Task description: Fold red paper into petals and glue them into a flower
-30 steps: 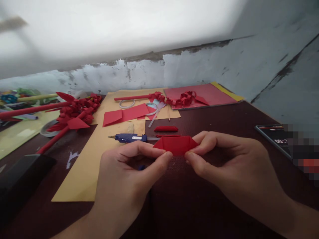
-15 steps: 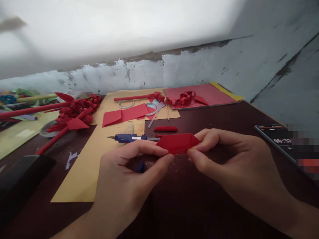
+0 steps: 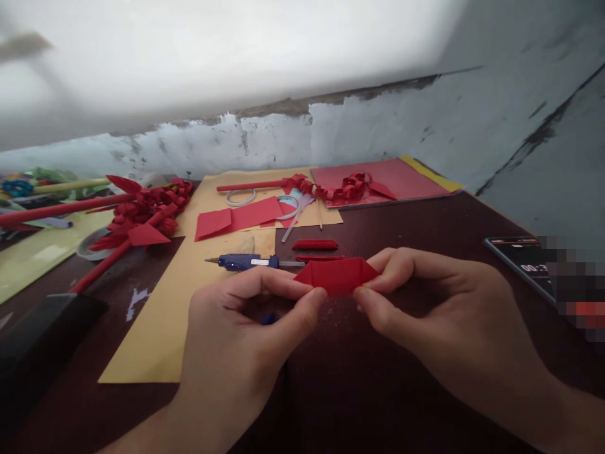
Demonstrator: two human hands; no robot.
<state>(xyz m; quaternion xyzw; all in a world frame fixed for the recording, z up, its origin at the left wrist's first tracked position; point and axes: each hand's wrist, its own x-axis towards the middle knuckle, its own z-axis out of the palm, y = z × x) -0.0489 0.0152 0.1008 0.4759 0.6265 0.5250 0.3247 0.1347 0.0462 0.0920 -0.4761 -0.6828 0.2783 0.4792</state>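
Note:
Between my two hands is a folded piece of red paper (image 3: 336,277), with slanted ends and visible crease lines. My left hand (image 3: 246,334) pinches its left end between thumb and forefinger. At the right end, the thumb and forefinger of my right hand (image 3: 444,309) pinch it too. Just beyond the paper lie two narrow folded red strips, the farther strip (image 3: 314,244) fully in sight and the nearer one partly covered. A blue glue gun (image 3: 246,262) with a clear glue stick in its rear lies behind my left hand, its nozzle pointing left.
Tan paper (image 3: 146,334) covers the table's left middle, with red paper pieces (image 3: 255,214) and tape rolls (image 3: 240,197) on it. Red paper flowers on stems (image 3: 146,217) lie left, near a black object (image 3: 51,353). A red paper chain (image 3: 350,187) lies at the back; a phone (image 3: 520,265) is at right.
The red paper has tipped slightly and shifted a little down, and a crease on its left side now shows. My left thumb has slid slightly left. Both hands keep their pinch.

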